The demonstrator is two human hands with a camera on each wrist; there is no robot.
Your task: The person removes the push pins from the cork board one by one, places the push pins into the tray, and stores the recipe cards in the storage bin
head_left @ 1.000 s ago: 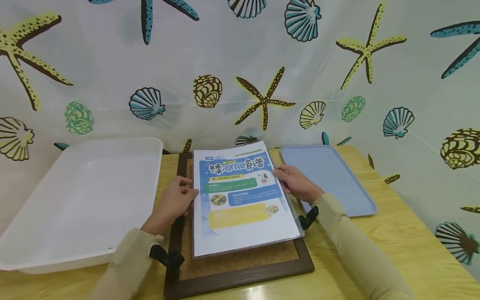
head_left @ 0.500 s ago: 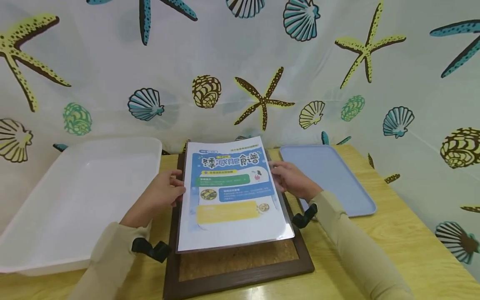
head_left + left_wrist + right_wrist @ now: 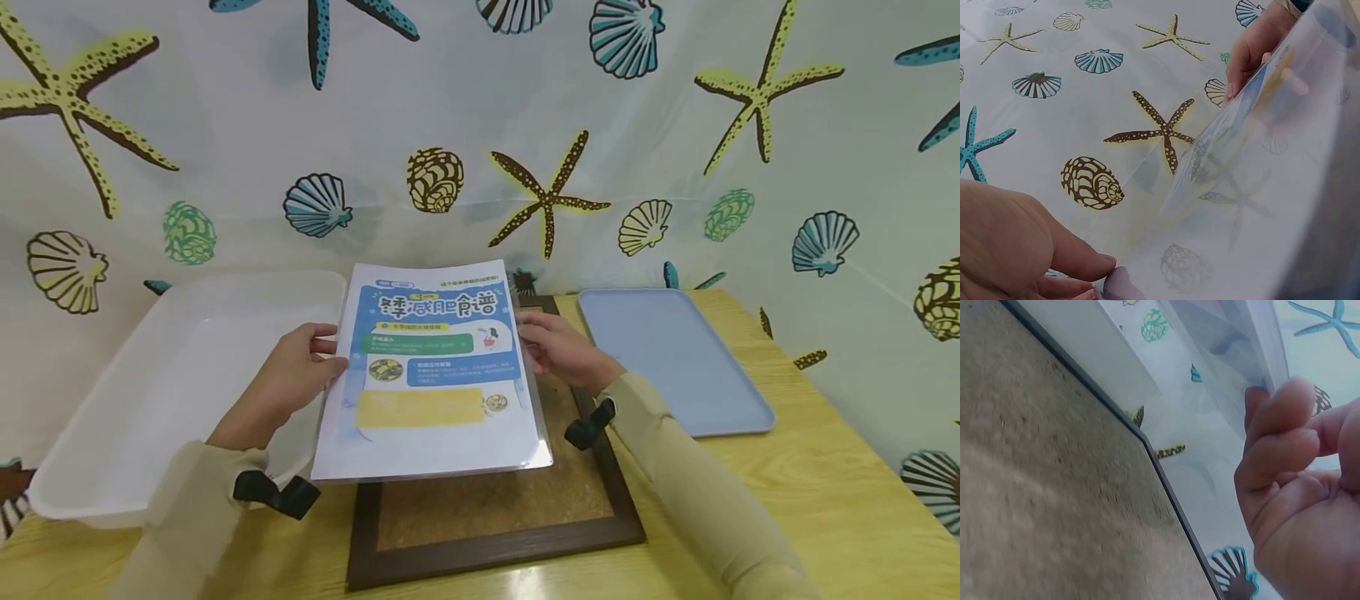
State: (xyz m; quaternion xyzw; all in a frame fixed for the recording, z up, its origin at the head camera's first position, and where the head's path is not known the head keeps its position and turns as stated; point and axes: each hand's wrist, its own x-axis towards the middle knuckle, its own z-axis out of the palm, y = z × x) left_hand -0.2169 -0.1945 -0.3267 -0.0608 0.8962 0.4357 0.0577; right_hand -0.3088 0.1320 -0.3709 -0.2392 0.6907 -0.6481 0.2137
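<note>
A printed sheet in a clear glossy sleeve (image 3: 435, 442), blue, green and yellow with Chinese lettering, is held up between both hands. My left hand (image 3: 294, 375) pinches its left edge between thumb and fingers, and the left wrist view shows that left hand (image 3: 1029, 250) at the sheet's corner. At the right edge, my right hand (image 3: 562, 350) grips it with curled fingers; the right wrist view has the right hand (image 3: 1297, 481) beside the sheet's edge. Below the sheet lies a dark-framed brown board (image 3: 495, 517), its upper left part hidden by the sheet.
On the left stands a large white tub (image 3: 217, 375), partly overlapped by the sheet and left arm. A pale blue tray (image 3: 667, 350) lies at the right on the wooden table (image 3: 795, 442). A white cloth (image 3: 375, 100) with shells and starfish hangs behind.
Both hands have carried the sheet leftward and upward off the board, over toward the white tub. More of the board's right and lower surface now shows. The head view has turned slightly.
</note>
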